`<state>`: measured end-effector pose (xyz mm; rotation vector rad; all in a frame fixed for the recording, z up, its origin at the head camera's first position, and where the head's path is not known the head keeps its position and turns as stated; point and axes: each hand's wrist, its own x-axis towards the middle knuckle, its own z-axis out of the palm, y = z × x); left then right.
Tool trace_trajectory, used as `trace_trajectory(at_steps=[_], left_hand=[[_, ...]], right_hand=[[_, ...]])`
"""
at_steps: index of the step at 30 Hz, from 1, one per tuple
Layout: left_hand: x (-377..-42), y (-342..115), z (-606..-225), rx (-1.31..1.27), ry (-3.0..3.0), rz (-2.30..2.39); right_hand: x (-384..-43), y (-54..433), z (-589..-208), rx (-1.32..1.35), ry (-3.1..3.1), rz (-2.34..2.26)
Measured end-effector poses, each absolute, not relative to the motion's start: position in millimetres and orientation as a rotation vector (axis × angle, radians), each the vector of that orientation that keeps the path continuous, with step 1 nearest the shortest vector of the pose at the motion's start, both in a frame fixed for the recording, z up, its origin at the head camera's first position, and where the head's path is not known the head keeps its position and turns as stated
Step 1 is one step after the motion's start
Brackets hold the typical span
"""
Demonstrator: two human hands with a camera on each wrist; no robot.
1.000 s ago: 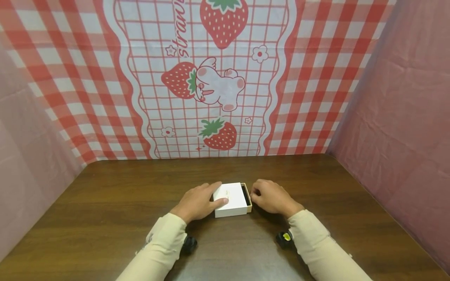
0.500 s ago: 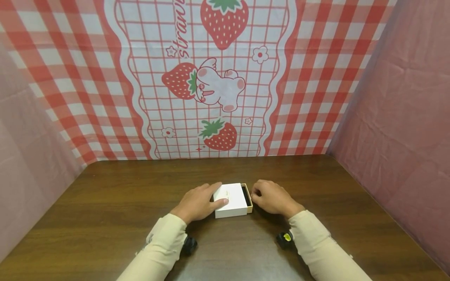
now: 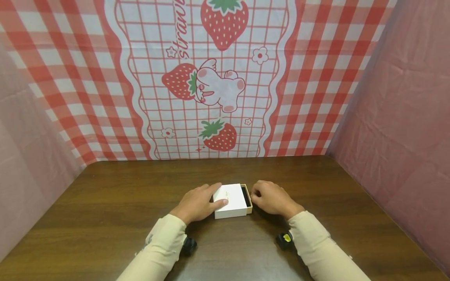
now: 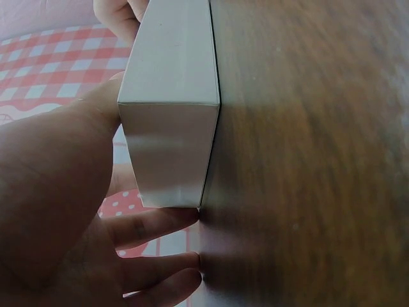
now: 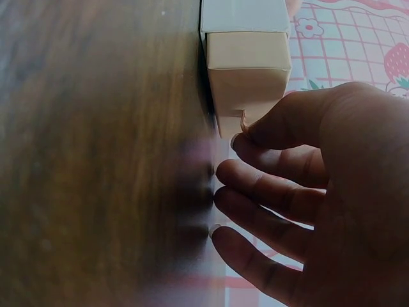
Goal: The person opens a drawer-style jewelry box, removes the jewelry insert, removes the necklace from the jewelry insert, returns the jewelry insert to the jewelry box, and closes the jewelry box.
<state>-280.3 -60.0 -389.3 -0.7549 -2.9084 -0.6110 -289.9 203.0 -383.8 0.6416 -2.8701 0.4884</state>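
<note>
Box (image 3: pixel 232 201), lower centre of frame: left grip (image 3: pixel 197 201) holds it, right grip (image 3: pixel 271 198) pinches tab (image 5: pixel 243 119); best pulled level.

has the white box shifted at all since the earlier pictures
No. In the head view, the white box shows no visible shift either way against the far edge of the table.

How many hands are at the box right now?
2: the left hand holds the white cover; the right hand pinches the small tab on the partly exposed drawer. No others show.
</note>
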Motion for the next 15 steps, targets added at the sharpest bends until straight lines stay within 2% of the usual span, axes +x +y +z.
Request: trace_trajectory(at_steps=[15], left_hand=[[-280.0,-59.7,-388.9,-0.748,-2.919,-0.604]], right_hand=[[-290.9,204.5,-386.3,0.653,-2.851,0.488]])
